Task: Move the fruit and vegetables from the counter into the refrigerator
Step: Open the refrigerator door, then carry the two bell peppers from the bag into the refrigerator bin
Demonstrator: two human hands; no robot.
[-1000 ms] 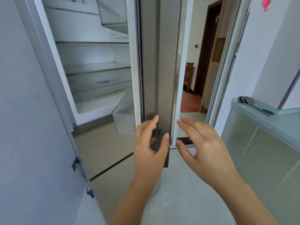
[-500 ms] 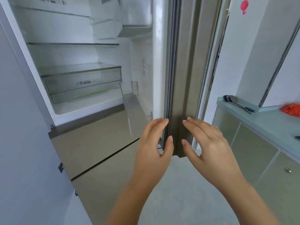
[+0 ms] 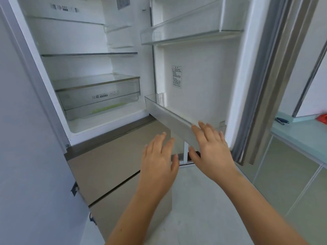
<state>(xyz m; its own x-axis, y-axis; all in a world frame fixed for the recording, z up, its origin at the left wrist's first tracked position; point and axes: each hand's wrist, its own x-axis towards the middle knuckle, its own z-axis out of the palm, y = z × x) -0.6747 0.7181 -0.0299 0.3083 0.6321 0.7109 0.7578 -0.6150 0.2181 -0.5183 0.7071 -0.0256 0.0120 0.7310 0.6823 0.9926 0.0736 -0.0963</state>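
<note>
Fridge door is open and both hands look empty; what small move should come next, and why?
Probably turn right to the counter and reach for the red item on it: the door stands wide open, and the left hand and right hand hold nothing.

Red item [image 3: 322,118] cut off, door label [image 3: 176,76] unreadable

The left arm [image 3: 134,214] and right arm [image 3: 256,200], both bare, reach forward side by side from the lower edge. The left hand [image 3: 159,161] and right hand [image 3: 212,151] show their backs, near each other but apart. Each hand's fingers [image 3: 203,129] are straight, slightly spread, and hold nothing.
</note>
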